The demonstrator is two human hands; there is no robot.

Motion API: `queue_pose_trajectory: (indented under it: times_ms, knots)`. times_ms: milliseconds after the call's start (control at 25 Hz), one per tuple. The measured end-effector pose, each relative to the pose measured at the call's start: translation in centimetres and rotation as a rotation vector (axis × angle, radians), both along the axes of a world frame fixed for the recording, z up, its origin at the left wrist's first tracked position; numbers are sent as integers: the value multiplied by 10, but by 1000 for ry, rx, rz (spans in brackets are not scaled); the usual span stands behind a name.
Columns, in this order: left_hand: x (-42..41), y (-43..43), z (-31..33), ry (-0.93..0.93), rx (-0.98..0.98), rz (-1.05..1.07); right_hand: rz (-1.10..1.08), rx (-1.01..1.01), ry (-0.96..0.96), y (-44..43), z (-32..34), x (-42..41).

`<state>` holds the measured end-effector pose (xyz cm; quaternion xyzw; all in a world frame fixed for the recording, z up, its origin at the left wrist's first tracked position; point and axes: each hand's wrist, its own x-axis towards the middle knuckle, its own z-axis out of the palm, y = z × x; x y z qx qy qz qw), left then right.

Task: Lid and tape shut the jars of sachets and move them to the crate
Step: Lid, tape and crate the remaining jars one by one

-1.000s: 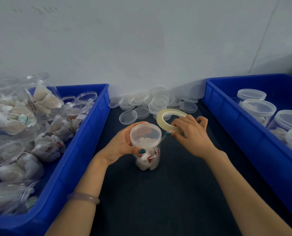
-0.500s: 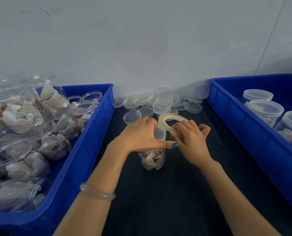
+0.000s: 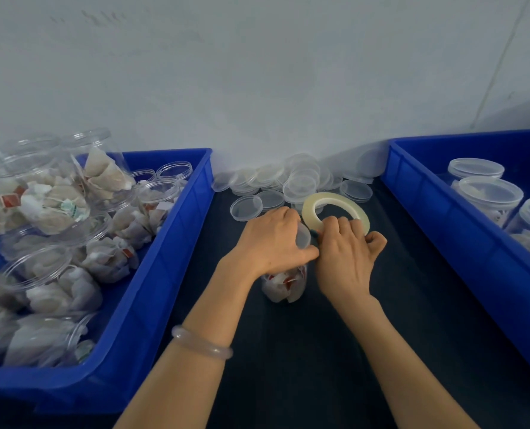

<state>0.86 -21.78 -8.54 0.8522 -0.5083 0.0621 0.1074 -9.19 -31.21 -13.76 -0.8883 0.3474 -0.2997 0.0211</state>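
Taping step on the current jar, I'd say. Jar [image 3: 284, 284] stands upright on the dark mat [image 3: 288, 366] between the two crates, with sachets visible through its wall and the lid [image 3: 303, 238] on.

Left hand [image 3: 271, 243] wraps over the top, fingers curled round the lid and upper jar. Right hand [image 3: 347, 261] is touching it at the thumb side, fingers curled round the near edge of the tape [image 3: 335, 209]. The roll tilts up behind the jar. Can't tell whether a strip is on the lid seam, since both hands hide it.

Progress:
- Right crate [image 3: 443, 218] holds at least three lidded jars [image 3: 489, 193], so some are done. Whether they're taped is too small to tell.
- Left crate [image 3: 164, 289] holds a heap of open jars [image 3: 50, 212] full of sachets, none lidded. That's the bulk of the work left.
- Spare lids [image 3: 299, 184] are piled by the wall, and there look to be plenty.

Left for this jar: wrap the seam, tear the tape off, move it over. My read is that the right crate is the destination, as the lidded ones sit there.
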Motion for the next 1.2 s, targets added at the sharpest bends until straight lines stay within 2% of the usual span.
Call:
queue_pose_trajectory:
  times_ms: [320,440,520,600,760,920,1000,1080,1160,1200]
  knots:
    - [-5,-3,7,7,35,12,-76,-16,61,-14,2,22]
    - [-15,4,1,70,-22,-76,-239,145,193,-51,7,18]
    - [-13,10,2,100,-33,-55,-152,230,108,-67,6,12]
    - [-11,7,4,113,-23,-19,33,153,85,-59,-5,4]
    - [-16,-2,5,132,-10,46,180,39,221,-29,-30,-12]
    - [-17,-3,3,192,-105,139,284,125,319,-21,-46,-20]
    - [-18,1,-1,270,-211,193,441,247,196,-13,-42,-24]
    - [-19,2,-6,407,-384,215,720,549,-92,2,-34,-27]
    - [-19,4,-12,629,-686,206,903,799,-296,19,-33,-25]
    - [-19,7,-14,781,-852,193,913,853,-334,25,-33,-24]
